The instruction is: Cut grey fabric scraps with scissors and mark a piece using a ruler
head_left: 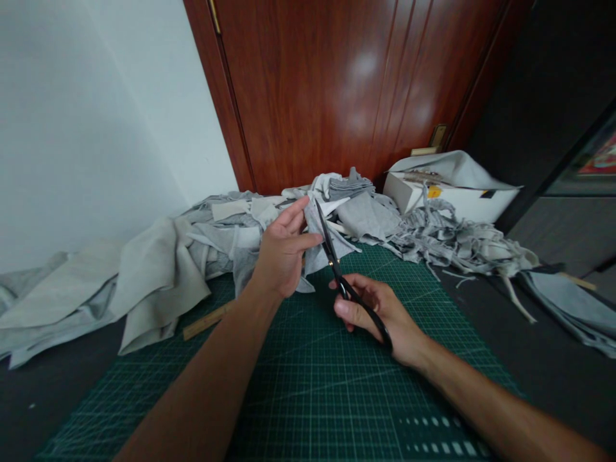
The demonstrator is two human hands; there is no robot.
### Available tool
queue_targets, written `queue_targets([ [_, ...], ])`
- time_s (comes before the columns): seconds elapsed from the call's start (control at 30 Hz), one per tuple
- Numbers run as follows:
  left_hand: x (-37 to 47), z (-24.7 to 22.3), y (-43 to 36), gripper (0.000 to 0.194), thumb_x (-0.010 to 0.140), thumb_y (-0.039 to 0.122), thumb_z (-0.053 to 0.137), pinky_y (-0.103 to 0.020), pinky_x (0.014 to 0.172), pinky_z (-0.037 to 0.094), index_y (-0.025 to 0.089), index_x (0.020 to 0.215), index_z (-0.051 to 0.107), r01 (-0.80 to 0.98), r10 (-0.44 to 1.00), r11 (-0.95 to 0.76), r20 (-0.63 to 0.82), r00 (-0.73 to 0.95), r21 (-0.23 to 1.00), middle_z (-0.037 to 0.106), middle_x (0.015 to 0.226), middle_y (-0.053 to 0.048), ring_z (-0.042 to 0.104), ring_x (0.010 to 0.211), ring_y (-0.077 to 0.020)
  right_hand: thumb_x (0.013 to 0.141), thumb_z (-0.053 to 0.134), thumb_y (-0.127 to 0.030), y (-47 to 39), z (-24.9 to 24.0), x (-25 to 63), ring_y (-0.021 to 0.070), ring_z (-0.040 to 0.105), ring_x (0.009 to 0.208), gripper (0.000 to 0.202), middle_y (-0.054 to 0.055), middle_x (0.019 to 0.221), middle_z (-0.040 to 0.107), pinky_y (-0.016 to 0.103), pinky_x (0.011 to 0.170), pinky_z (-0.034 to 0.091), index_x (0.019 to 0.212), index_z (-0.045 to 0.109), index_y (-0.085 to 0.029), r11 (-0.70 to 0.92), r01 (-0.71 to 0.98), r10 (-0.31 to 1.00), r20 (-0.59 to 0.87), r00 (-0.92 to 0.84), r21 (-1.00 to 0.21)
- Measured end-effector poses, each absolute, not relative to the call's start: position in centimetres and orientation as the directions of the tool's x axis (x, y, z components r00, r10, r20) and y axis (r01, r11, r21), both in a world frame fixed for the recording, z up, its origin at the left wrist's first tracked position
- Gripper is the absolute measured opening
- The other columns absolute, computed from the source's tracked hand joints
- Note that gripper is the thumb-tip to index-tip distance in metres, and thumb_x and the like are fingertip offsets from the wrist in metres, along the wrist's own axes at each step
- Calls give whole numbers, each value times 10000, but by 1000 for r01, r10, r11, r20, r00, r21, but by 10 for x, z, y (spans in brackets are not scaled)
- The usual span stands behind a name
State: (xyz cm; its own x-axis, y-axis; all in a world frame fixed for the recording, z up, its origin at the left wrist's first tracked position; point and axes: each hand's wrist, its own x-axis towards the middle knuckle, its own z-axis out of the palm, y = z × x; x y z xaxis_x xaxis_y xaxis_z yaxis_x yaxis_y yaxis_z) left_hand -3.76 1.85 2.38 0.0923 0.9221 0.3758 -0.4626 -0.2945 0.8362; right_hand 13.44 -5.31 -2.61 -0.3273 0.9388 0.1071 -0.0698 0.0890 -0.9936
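In the head view my left hand (283,247) pinches a light grey piece of fabric (315,224) between thumb and fingers, raised above the mat. My right hand (373,308) is wrapped round the handles of black scissors (332,256). The scissor blades point up and away, lying against the fabric beside my left thumb. Whether the blades cut into the cloth I cannot tell. Below both hands lies a green cutting mat (317,385) with a printed grid.
Heaped grey and white fabric (158,276) runs along the back and left. A wooden ruler (206,321) lies partly under my left arm. Shredded scraps (447,231) lie at the right before a white box (443,192). A brown door (308,90) stands behind.
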Motion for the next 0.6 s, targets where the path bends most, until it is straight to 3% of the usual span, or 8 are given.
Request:
queue_targets([
  [0.6,-35,22,13,773,638,-38,754,-284,1011,514,183,1373,658,-475,917,-254,365,157,842,646,1489,-107,615,1295,-221,726,888,-664,-60,-36,137,112,504,545,625,-41,693,571,256,492,431,1037,649,-178,95,-139,931,137,-340,-986],
])
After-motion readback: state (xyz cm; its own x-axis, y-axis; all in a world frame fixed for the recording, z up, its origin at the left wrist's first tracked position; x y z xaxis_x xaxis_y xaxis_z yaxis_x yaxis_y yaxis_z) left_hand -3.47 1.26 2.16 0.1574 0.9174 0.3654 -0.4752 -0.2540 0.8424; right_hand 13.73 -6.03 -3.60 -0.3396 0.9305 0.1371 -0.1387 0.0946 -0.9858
